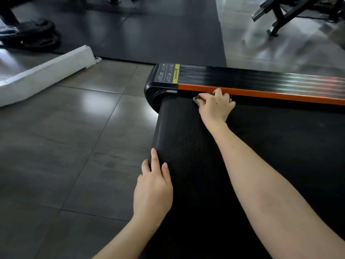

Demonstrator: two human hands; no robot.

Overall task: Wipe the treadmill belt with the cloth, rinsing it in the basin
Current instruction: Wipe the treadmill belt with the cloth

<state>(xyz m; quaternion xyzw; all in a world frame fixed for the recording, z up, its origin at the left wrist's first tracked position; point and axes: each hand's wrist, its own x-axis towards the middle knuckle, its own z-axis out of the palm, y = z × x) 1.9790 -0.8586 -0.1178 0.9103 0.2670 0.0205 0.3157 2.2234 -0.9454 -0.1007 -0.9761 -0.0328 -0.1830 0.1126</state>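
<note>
The treadmill belt [196,156], black and finely textured, ran from the bottom of the view up to its rounded end, where it curled under beside a black end cap [155,88]. The cloth [197,99] lay on the belt at its far edge, just beside the orange strip [261,93] of the side rail [242,75]. Most of the cloth was hidden under the right hand [216,105], and only a small dull fold showed past the fingers. That hand had its fingers curled down over the cloth, gripping it and pressing it onto the belt, with the knuckles touching or nearly touching the orange strip. The left hand [153,187] rested on the belt's rounded end at the near side, fingers straight and slightly spread, the forefinger reaching furthest along the curve and holding nothing. Beyond the belt, the ribbed black side rail carried a warning label [175,73] with a yellow band. Off the belt's end lay a grey tiled floor [74,137], a white beam [46,71] further out on it, then a dark mat [149,34], and well beyond the belt a black metal frame [280,14].
</note>
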